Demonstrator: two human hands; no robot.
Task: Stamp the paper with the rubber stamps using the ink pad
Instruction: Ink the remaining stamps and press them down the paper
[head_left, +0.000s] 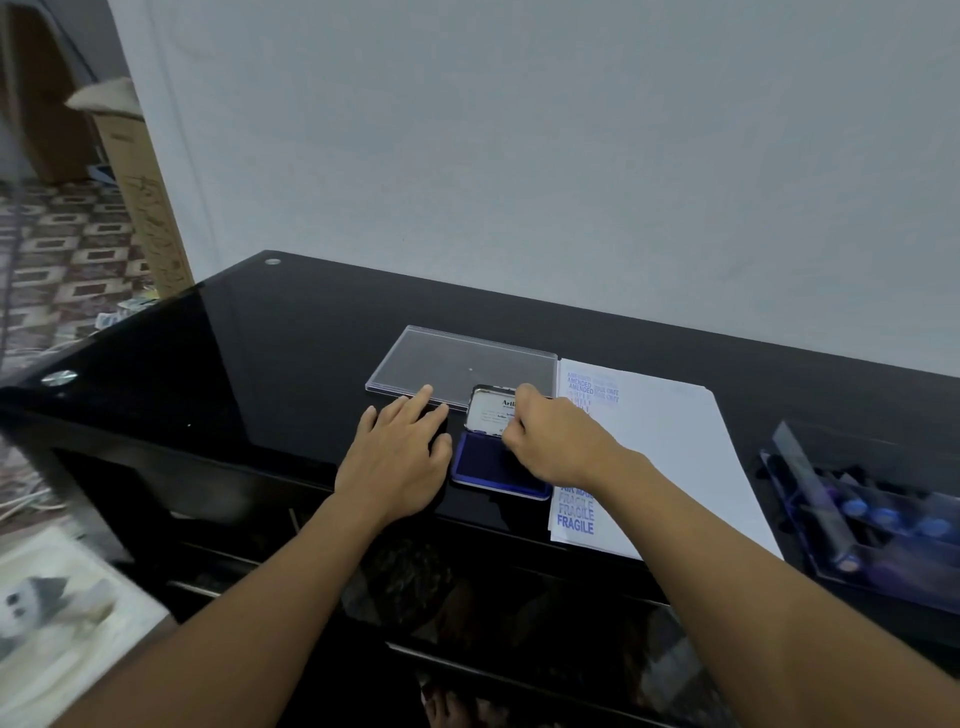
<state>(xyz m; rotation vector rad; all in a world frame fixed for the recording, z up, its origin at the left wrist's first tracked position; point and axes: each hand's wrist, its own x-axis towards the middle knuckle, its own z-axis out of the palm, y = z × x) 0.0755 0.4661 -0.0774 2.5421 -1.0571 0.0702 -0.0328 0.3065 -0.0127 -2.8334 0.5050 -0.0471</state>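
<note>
The paper (660, 457), just right of the open ink pad (483, 462), already bears blue impressions (AMENDED, FRAGILE) with much sheet blank, while the left hand (400, 457) rests flat, fingers straight, and the right hand (556, 441) curls at the pad's lid (488, 410), grip unclear.

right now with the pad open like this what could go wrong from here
1. The right hand hangs low over the open ink pad. Its heel could pick up blue ink and smear the paper lying right beside the pad.
2. The left hand lies flat on the glossy table next to the pad, not on it, so the pad may slide if pushed.
</note>
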